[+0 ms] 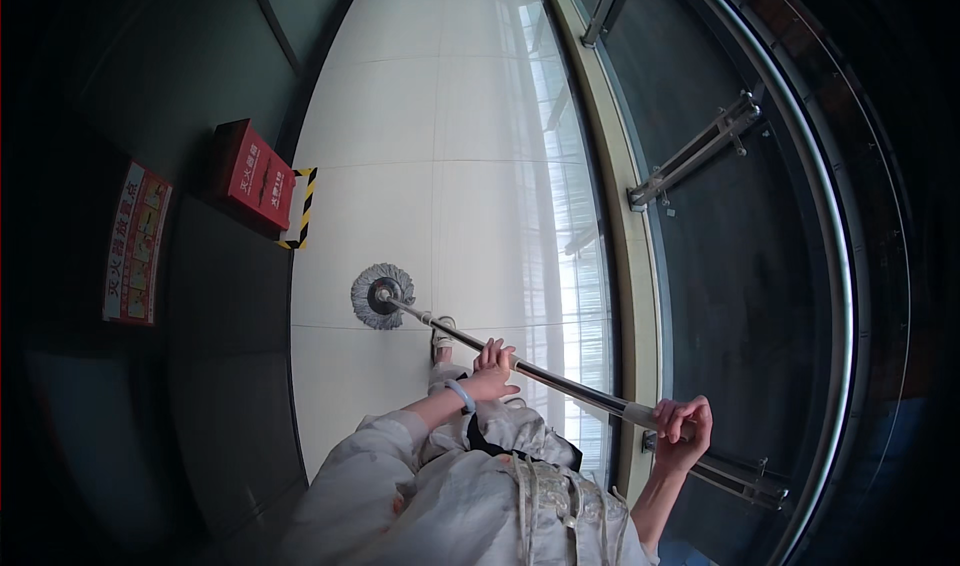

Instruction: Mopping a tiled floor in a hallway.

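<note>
A round mop head [363,312] of grey strands lies spread on the pale tiled floor, left of my forward shoe. Its metal pole [566,384] slants up and right across the front of my body. Partway along the pole, my left hand [491,375] has its fingers over the shaft and its thumb held apart; a pale bangle circles that wrist. At the top end, my right hand [684,431] is closed around the light-coloured grip [640,414], with the wrist bent. The undersides of both holds are hidden.
Along the left wall, a red fire-extinguisher box [251,180] stands by black-and-yellow floor tape [308,206]; a sign [137,243] with writing hangs beside it. On the right run a low ledge [626,243], glass panels and a metal handrail [840,266] on brackets [697,150].
</note>
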The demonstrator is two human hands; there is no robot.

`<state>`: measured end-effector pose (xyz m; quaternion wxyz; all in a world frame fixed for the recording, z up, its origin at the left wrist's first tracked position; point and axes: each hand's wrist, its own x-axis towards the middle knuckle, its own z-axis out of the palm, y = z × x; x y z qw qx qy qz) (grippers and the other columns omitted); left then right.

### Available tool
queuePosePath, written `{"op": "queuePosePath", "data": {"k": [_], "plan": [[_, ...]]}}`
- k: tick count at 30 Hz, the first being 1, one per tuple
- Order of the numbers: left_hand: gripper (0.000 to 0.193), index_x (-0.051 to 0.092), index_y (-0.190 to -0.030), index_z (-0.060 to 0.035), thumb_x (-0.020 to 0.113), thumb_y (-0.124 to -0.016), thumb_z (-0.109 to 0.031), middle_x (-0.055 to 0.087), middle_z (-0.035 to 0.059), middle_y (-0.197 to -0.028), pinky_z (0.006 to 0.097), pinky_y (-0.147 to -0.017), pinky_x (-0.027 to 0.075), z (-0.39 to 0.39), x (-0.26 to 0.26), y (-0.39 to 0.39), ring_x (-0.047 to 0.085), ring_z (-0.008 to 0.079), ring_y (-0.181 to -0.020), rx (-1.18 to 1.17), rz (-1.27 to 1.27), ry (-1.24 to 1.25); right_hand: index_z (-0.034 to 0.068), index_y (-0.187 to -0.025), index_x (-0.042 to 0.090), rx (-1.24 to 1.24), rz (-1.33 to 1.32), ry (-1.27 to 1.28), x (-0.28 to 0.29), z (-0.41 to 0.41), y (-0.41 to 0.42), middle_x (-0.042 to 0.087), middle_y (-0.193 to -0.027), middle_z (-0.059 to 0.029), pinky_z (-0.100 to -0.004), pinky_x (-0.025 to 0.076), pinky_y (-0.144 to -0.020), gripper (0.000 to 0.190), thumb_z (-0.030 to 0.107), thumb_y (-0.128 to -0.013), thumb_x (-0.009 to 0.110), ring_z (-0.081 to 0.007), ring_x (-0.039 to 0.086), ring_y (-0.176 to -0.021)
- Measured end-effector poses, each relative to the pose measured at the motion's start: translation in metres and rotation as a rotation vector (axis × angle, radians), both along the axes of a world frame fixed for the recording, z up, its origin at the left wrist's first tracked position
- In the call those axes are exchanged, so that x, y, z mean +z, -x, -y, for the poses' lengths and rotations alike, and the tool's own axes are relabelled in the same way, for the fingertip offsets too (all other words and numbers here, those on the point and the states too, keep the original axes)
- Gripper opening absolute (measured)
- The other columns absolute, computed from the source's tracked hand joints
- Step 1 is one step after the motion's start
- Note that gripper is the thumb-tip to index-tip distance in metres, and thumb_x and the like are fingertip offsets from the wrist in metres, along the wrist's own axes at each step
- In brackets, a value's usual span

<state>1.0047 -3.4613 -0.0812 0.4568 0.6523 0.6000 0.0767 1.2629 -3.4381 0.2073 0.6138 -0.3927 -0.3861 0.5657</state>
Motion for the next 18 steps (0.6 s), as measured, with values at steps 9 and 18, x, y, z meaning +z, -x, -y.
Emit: {"op": "queuePosePath", "data": {"k": [9,18], "plan": [[0.075,0.029,-0.130,-0.0166,0.074,-0.071,-0.020,0.020,0.0138,-0.143,0.0543,-0.106,0.023,-0.024,0.040,-0.249,0.011,0.0389,-0.138,-0.482,0.248,-0.174,0.007,-0.074,0.045,-0.564,0.302,-0.170,0.042,0.165,-0.132,0.031,-0.046,0.0005,-0.0289,0.039,-0.063,0.028,0.022,-0.096,0.035,-0.0104,0.032,-0.044],[0.043,0.049,-0.107,-0.0130,0.072,-0.071,-0.019,0.046,0.0097,-0.124,0.0495,-0.104,0.028,-0.028,0.024,-0.353,0.028,0.0363,-0.133,-0.671,0.243,-0.288,0.005,-0.070,0.043,-1.045,0.437,0.079,0.032,0.189,-0.115,0.025,-0.049,0.0008,-0.0294,0.043,-0.071,0.031,0.023,-0.095,0.036,-0.0101,0.029,-0.048]]}}
